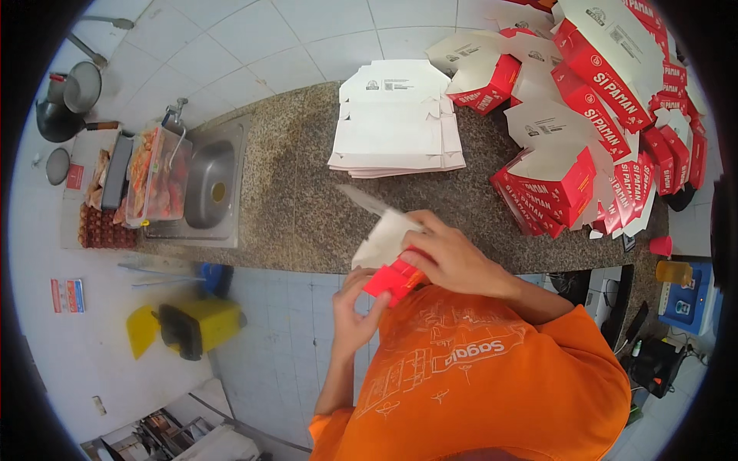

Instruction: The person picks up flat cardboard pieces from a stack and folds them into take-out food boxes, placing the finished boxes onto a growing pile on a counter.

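Note:
Between my two hands, close to my chest at the counter's front edge, is a partly folded cardboard food box [383, 237], white inside and red outside. My left hand [356, 311] grips its lower red corner, thumb on the red side. Around the opposite side closes my right hand [452, 259], its thumb pressing a red panel. The box's far flap is blurred. Beyond my hands a stack of flat, unfolded white box blanks [396, 129] lies on the granite counter [288, 196]. Nested red-and-white folded boxes [548, 184] stand to the right of the stack.
More folded boxes [611, 80] pile high at the far right. At left, a steel sink [212, 184] has a clear plastic tub of food [155, 178] beside it and an egg tray [106, 227]. A yellow bin [213, 325] stands below; a pink cup [661, 246] is at right.

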A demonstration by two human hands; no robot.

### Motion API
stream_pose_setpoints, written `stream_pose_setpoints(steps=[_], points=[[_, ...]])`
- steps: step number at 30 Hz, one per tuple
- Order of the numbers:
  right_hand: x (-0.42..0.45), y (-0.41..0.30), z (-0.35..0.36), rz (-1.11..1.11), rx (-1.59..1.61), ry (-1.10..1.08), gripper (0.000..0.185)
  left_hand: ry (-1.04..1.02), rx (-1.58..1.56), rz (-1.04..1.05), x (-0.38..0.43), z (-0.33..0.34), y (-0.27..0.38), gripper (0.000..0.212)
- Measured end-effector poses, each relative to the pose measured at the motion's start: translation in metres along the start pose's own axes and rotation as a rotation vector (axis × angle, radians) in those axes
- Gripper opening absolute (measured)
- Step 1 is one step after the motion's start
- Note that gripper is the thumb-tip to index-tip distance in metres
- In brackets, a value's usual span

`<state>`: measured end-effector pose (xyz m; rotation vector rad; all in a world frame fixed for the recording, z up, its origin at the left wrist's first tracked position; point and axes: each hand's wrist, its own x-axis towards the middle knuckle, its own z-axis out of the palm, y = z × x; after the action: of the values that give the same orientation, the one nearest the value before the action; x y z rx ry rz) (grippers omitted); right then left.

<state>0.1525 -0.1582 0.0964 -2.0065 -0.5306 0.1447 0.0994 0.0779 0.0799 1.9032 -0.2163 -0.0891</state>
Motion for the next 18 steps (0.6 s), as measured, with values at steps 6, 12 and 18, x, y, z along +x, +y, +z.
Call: stream_pose_setpoints(steps=[6,12,18], points=[[-0.003,-0.028,-0.009,0.165,-0.369,-0.233,0.04,0.033,0.513,0.175,0.004,0.017,-0.009,0.012],[-0.003,0.023,0.022,-0.193,-0.309,-0.271,0.027,-0.164,0.816,0.397,0.021,0.007,0.021,0.032],[0.007,0.019,0.036,0.219,0.652,0.125,0.02,0.259,0.286,0.175,0.026,0.042,-0.007,0.058]])
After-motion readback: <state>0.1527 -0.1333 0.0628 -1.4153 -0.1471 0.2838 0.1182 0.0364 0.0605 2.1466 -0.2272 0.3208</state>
